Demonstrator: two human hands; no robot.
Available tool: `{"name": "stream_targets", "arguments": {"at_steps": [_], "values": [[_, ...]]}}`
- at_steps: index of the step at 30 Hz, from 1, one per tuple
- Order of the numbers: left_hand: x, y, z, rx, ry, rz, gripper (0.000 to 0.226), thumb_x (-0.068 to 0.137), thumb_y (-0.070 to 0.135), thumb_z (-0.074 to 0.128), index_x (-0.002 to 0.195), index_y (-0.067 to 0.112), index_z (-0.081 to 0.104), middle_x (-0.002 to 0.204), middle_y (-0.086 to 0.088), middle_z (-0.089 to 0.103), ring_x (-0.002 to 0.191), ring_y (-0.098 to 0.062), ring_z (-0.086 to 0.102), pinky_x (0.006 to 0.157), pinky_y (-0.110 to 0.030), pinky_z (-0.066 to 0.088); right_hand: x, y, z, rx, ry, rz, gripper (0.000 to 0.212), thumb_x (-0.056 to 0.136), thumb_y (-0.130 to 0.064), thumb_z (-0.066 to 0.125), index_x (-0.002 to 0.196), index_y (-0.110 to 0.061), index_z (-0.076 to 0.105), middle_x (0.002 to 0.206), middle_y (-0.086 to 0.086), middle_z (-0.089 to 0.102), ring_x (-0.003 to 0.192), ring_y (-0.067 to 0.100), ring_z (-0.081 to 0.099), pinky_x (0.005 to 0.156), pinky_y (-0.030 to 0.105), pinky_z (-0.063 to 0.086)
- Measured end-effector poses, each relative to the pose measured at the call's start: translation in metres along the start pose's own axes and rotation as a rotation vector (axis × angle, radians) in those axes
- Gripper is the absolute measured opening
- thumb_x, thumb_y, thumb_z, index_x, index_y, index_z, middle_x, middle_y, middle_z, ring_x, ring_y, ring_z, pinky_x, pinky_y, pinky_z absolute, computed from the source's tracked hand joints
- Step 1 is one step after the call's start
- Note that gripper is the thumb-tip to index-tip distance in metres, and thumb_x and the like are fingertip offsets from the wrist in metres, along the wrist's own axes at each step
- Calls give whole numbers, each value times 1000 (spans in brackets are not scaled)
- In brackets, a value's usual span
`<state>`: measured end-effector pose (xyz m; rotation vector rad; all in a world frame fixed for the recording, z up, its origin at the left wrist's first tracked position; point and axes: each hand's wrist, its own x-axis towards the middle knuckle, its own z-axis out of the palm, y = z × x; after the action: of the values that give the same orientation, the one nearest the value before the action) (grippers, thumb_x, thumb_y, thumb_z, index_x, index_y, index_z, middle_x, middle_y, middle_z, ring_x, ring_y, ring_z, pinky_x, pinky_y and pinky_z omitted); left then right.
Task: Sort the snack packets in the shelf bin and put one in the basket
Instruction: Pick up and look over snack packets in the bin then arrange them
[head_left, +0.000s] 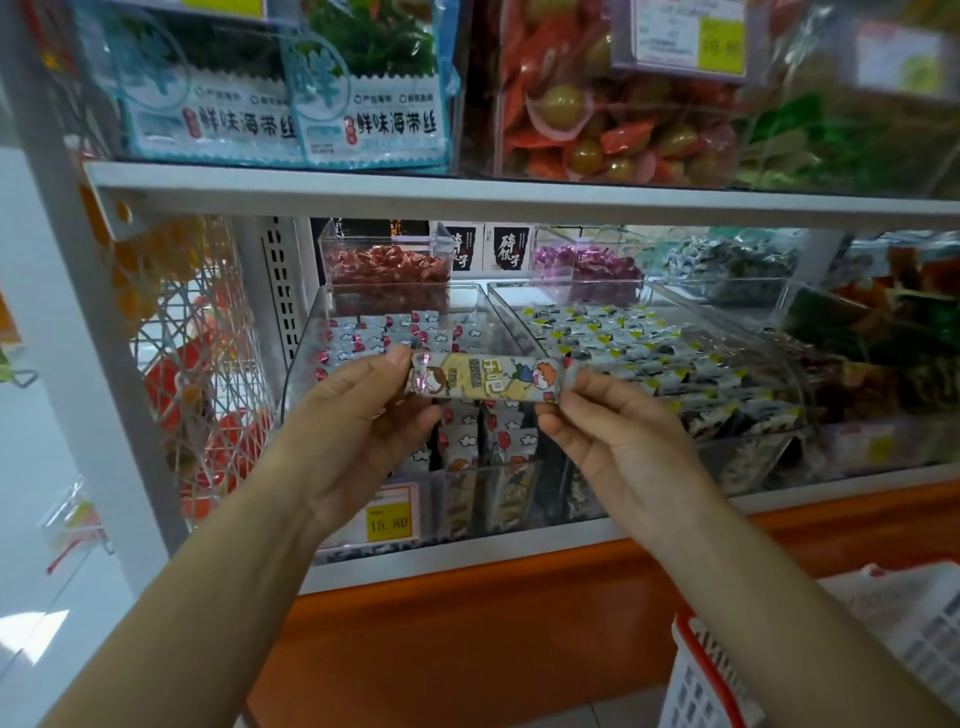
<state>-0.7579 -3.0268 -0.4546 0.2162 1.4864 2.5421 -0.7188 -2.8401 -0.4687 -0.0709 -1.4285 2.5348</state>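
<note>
L hand & R hand hold one packet level, just in front of the clear bin. L thumb & fingers pinch its left end; R pinches the right end the same way. More packets lie in the bin behind. Yellow price tag on bin front. The basket sits low at right, well apart from the packet.

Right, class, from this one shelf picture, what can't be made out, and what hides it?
Head view only:
- Basket: cut off by the bottom and right edges; contents unclear.
- Snack packet: both ends covered by the left hand and right hand.
- Upper price tag: blurred, figures unreadable.
- Shelf bin: middle packets hidden behind the hands.
</note>
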Motion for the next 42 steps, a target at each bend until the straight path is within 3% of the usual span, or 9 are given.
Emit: {"name": "stream_targets", "arguments": {"at_steps": [3, 7, 11, 16, 21, 26, 33, 37, 42], "values": [[0, 0, -1, 126, 25, 78, 43, 87, 24, 56, 45, 22, 61, 62, 3, 55, 67, -11, 56, 62, -20, 56, 0, 1, 1, 9, -5, 5, 16, 85, 11, 52, 90, 2, 65, 75, 8, 72, 66, 16, 69, 59, 19, 55], [-2, 0, -1, 299, 89, 161, 40, 89, 25, 57, 50, 24, 63, 61, 7, 52, 53, -4, 52, 47, -16, 46, 0, 1, 2, 52, 3, 34, 16, 88, 8, 50, 89, 2, 65, 75, 9, 73, 65, 15, 70, 57, 19, 55], [-3, 1, 1, 159, 17, 75, 23, 89, 16, 54, 67, 10, 59, 53, 2, 51, 45, -5, 50, 44, -14, 47, 1, -1, 2, 118, 40, 63, 14, 90, 6, 50, 89, 2, 64, 69, 8, 71, 63, 15, 70, 56, 20, 55], [-3, 5, 5, 61, -54, -21, 9, 87, -2, 50, 86, 1, 58, 58, -1, 61, 51, -6, 61, 51, -13, 52, 3, -4, -1, 199, 96, 90, 11, 90, 5, 51, 94, 3, 61, 66, 8, 70, 60, 13, 70, 53, 20, 55], [-4, 5, 6, 28, -77, -25, 33, 87, -9, 47, 119, -10, 50, 60, -1, 65, 57, -9, 67, 53, -14, 53, 3, -6, -4, 179, 125, 85, 11, 90, 5, 51, 89, 2, 61, 65, 7, 70, 59, 14, 69, 53, 20, 55], [-4, 5, 4, 89, -96, -25, 23, 87, -9, 47, 107, -4, 57, 59, -2, 65, 60, -11, 68, 55, -16, 54, 3, -6, -5, 33, 138, -54, 16, 90, 6, 50, 82, -2, 62, 72, 6, 68, 61, 12, 69, 57, 21, 57], [-5, 2, 5, 319, -109, 41, 23, 80, 13, 59, 103, 13, 65, 97, -12, 67, 76, -15, 66, 64, -18, 54, 1, -1, -2, -149, 54, -207, 19, 90, -9, 56, 73, -9, 63, 76, 8, 62, 70, 16, 66, 64, 28, 57], [-3, 0, 3, 334, -42, 92, 18, 85, 8, 58, 101, 13, 64, 88, -9, 71, 77, -16, 69, 66, -18, 55, 2, 0, -4, -227, 19, -163, 12, 92, -4, 53, 91, -6, 64, 107, 22, 60, 94, 31, 66, 71, 31, 58], [-4, 0, 3, 430, -100, 128, 31, 85, 0, 57, 108, 21, 60, 98, -4, 71, 87, -15, 70, 72, -18, 55, -2, 7, -1, -498, -84, -257, 15, 89, -16, 60, 97, -24, 69, 102, -1, 66, 93, 16, 69, 76, 29, 58]]}}
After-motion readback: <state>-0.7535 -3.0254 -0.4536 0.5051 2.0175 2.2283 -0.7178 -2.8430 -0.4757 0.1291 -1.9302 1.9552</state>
